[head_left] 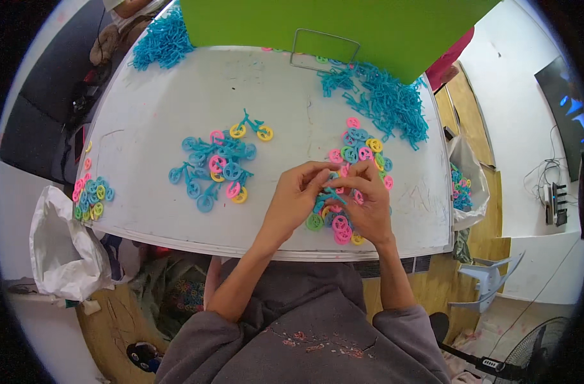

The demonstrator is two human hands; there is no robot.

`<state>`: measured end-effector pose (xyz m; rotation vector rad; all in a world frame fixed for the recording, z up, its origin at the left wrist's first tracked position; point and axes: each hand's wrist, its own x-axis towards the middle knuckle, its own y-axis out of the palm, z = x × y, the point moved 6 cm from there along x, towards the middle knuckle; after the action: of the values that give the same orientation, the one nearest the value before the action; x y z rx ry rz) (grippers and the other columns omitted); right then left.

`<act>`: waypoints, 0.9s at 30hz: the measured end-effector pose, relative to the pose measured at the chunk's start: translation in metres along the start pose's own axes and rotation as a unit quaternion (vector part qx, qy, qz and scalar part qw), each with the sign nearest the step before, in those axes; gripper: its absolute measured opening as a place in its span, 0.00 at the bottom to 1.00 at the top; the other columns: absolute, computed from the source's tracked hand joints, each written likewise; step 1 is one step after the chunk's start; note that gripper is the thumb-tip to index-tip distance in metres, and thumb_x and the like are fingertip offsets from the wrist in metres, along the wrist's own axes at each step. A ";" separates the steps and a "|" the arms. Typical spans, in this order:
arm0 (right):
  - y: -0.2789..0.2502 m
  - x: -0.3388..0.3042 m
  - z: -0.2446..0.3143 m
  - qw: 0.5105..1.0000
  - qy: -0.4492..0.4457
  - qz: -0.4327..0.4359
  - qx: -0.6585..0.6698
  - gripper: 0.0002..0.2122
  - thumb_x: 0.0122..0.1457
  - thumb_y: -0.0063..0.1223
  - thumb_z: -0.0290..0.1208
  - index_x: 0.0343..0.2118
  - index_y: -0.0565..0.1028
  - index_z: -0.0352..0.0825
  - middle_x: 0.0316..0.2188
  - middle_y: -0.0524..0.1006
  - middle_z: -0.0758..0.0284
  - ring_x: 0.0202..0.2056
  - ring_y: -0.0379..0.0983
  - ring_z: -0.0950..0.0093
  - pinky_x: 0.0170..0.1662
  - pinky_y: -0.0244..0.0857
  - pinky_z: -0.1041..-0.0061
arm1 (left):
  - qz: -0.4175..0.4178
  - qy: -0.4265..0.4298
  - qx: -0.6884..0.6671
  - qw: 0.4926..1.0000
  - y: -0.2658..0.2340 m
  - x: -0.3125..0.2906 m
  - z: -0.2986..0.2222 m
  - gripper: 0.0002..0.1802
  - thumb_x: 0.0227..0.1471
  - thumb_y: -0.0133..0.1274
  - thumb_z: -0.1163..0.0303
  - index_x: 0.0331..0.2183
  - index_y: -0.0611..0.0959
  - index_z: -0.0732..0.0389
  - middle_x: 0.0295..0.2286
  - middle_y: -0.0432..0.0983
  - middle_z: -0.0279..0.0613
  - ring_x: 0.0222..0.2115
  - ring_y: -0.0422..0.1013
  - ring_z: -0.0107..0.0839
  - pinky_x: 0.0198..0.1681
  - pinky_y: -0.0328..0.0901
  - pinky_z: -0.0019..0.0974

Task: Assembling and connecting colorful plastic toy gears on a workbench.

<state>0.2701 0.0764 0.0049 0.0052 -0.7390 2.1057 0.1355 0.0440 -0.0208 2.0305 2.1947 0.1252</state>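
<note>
Grip of the right hand (367, 210) is pinched on a teal bike frame (331, 194), just above the loose wheel pile (341, 224) on the desk (272, 96); left hand (292, 198) fingertips close in beside it, can't tell what they clamp. Looks like wheel-fitting: brace frame near the fork, line up hub squarely, press evenly; thin plastic probably bends. Containers: green bag (148, 288) under desk, coloured wheels (184, 296) inside; left white sack (68, 249), contents not visible; right white sack (476, 171), mixed wheels (458, 180) and teal pieces (461, 202).
</note>
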 end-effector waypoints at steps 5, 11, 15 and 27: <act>-0.020 0.001 -0.001 0.992 -0.061 -0.107 0.002 0.14 0.50 0.55 0.14 0.41 0.72 0.28 0.42 0.71 0.64 0.40 0.68 0.79 0.40 0.63 0.82 | -0.137 0.044 0.148 0.978 -0.013 -0.009 0.007 0.12 0.54 0.53 0.70 0.41 0.79 0.62 0.28 0.75 0.39 0.29 0.70 0.28 0.34 0.65 0.31; -0.020 -0.010 -0.027 0.958 0.113 -0.172 0.201 0.06 0.58 0.51 0.20 0.39 0.74 0.27 0.34 0.77 0.68 0.34 0.72 0.82 0.37 0.65 0.84 | -0.125 0.189 0.410 0.884 0.011 -0.017 0.007 0.15 0.38 0.63 0.71 0.33 0.79 0.60 0.23 0.71 0.43 0.28 0.68 0.43 0.34 0.64 0.42; -0.026 -0.015 -0.032 0.950 0.159 -0.176 0.202 0.06 0.58 0.52 0.21 0.38 0.74 0.27 0.32 0.77 0.68 0.31 0.72 0.83 0.35 0.65 0.85 | -0.097 0.134 0.395 0.903 0.009 -0.012 0.017 0.13 0.40 0.61 0.74 0.33 0.78 0.59 0.25 0.73 0.43 0.28 0.69 0.41 0.34 0.64 0.41; -0.021 -0.017 -0.038 0.938 0.154 -0.198 0.240 0.08 0.54 0.58 0.21 0.37 0.76 0.28 0.28 0.76 0.69 0.27 0.69 0.85 0.28 0.62 0.86 | -0.096 0.131 0.376 0.912 0.000 -0.007 0.013 0.13 0.42 0.58 0.79 0.35 0.79 0.61 0.27 0.75 0.44 0.27 0.72 0.38 0.32 0.66 0.36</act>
<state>0.3056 0.0924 -0.0205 0.0811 -0.0172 1.7890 0.1383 0.0362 -0.0330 2.1975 2.9237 -0.5987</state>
